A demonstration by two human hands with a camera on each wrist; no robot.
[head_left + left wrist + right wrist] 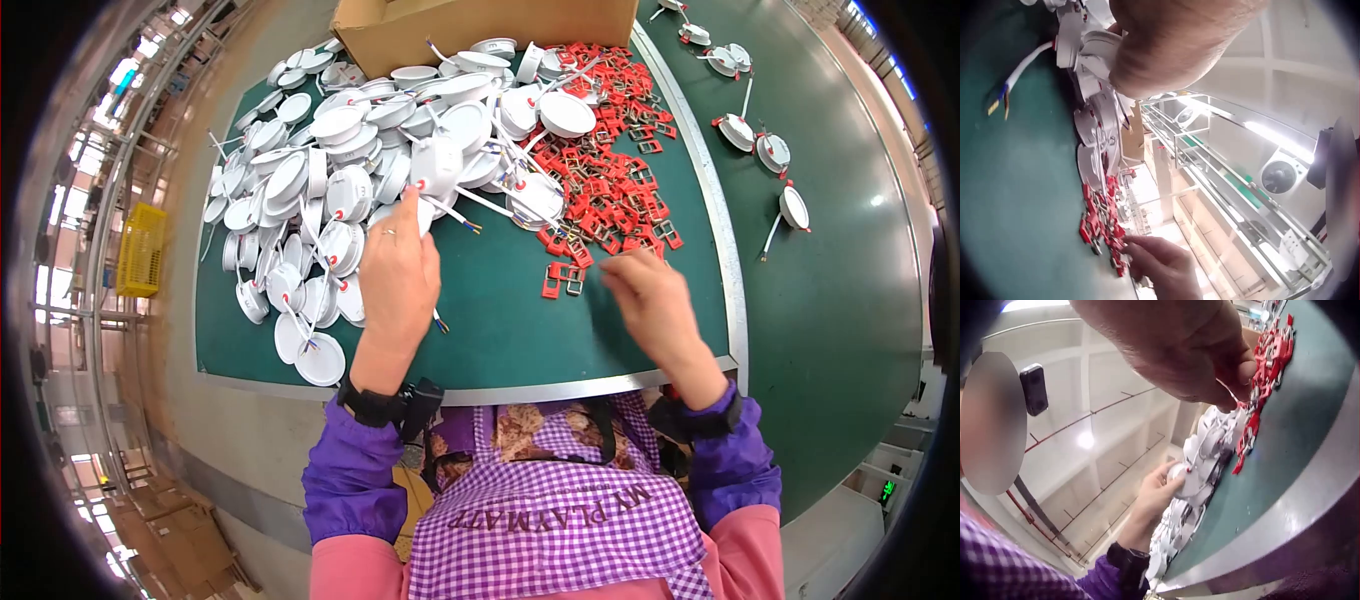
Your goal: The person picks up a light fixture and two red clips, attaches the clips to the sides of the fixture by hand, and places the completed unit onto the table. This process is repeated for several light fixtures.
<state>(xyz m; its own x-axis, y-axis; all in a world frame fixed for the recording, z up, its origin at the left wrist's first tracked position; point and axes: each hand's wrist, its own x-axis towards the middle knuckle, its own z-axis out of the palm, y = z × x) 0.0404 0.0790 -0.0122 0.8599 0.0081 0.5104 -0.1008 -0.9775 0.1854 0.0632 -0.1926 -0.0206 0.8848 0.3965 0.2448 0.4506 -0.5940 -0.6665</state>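
My left hand [400,275] grips a white round downlight [437,165] by its edge, above the near side of a heap of similar lights. A short white cable with bared coloured wire ends hangs out beside it, plain in the left wrist view. My right hand [650,300] is at the near right edge of a pile of red plastic clips with metal frames [605,190]. Its fingers are bent, with thumb and fingertips [1246,372] right at the clips; I cannot tell whether they pinch one. A few clips [563,280] lie just left of that hand.
The white lights [290,180] are heaped across the left of the green table [490,335], which has a metal edge. A cardboard box [480,25] stands at the back. Beyond a metal rail [700,180], several lights with red clips [772,152] lie on another green surface.
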